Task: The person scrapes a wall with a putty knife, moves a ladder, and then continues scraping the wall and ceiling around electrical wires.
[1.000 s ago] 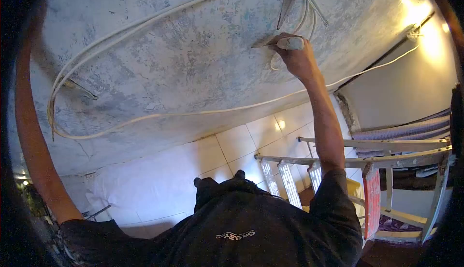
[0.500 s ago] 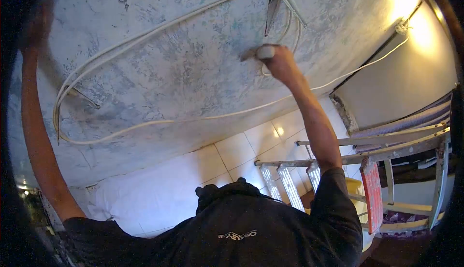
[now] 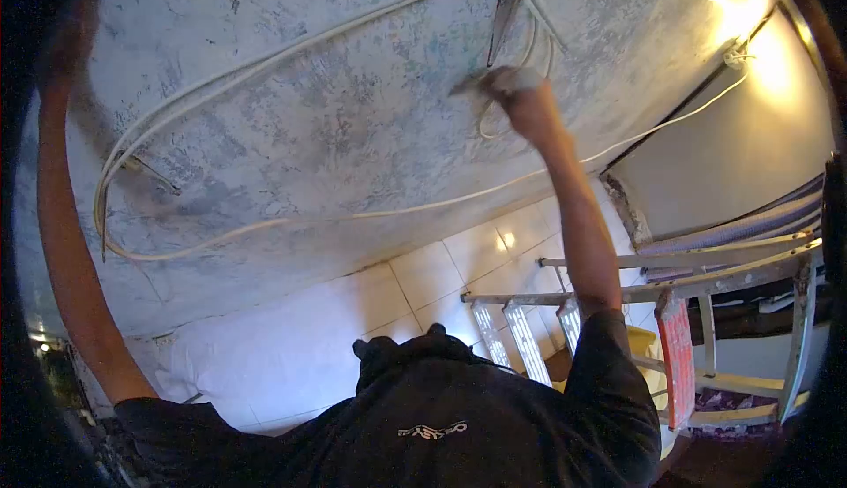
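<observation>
My right hand [image 3: 520, 95] is wrapped round a tool with a pale handle, perhaps a scraper, blurred, held close to the patchy white and blue-grey wall [image 3: 335, 126]. Just above the hand, a pointed metal bracket [image 3: 503, 20] sticks out and carries a loop of white cable [image 3: 291, 47]. The cable also hangs over a second bracket [image 3: 154, 175] at the left. My left hand [image 3: 71, 47] is raised at the far upper left by the wall, dark and blurred, so its fingers cannot be made out.
A paint-spotted stepladder [image 3: 679, 356] with a red step lies at the lower right of the view. White floor tiles [image 3: 432, 276] show below the wall. A bright light [image 3: 737, 11] glows at the upper right, near the cable's end. Striped cloth [image 3: 768, 214] is at the right.
My right hand has moved slightly up and to the right, and the tool has turned in it. My left hand is nearly where it was.
</observation>
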Demonstrator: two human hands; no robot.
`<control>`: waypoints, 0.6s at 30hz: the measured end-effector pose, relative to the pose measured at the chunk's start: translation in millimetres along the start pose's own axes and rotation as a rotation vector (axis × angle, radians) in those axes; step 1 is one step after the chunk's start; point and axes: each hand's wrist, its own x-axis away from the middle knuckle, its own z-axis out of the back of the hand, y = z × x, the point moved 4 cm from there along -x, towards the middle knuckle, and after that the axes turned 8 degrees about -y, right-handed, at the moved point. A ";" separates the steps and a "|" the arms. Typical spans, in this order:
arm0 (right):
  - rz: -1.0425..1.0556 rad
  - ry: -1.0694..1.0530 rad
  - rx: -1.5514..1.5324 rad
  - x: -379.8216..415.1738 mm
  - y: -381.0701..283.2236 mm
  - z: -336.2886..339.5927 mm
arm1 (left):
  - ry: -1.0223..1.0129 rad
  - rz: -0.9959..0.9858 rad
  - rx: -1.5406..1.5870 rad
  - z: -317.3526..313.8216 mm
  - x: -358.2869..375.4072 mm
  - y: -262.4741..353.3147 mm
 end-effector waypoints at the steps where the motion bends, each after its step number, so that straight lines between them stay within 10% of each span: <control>1: -0.014 -0.053 0.100 -1.1 3.4 -15.5 | -0.009 0.038 -0.022 1.3 -0.8 0.7; 14: -0.042 0.019 -0.053 1.3 2.9 16.0 | 0.192 -0.221 0.013 -0.5 -8.6 3.6; 18: -0.021 0.035 -0.060 0.2 -1.5 10.4 | 0.033 -0.004 0.014 5.0 -4.9 6.0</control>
